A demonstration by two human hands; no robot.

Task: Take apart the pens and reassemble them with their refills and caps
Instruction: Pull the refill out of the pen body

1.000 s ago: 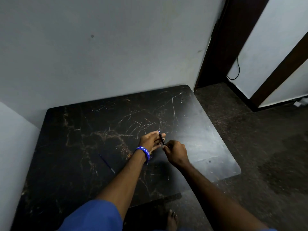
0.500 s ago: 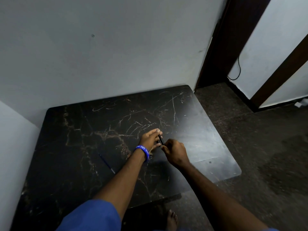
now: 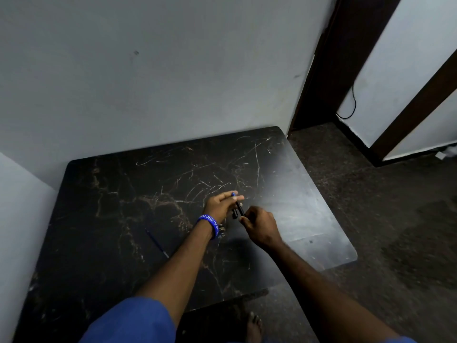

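Both hands meet over the middle of a dark marbled table (image 3: 103, 194). My left hand (image 3: 221, 205), with a blue wristband, pinches the upper end of a dark pen (image 3: 239, 207) that has a blue tip. My right hand (image 3: 259, 225) grips the pen's lower end from the right. A second short dark piece sits beside the pen under my left fingers; I cannot tell what it is. A thin blue refill (image 3: 157, 242) lies loose on the table, left of my left forearm.
Grey walls close the table in at the back and left. The table's right edge (image 3: 329, 206) drops to a dark floor, with a dark door frame (image 3: 329, 65) and a hanging cable beyond. A bare foot (image 3: 254, 325) shows below the near edge.
The hands stay together on the pen, with small shifts of the fingers. The pen's blue tip now shows above my left fingers. The refill has not moved.
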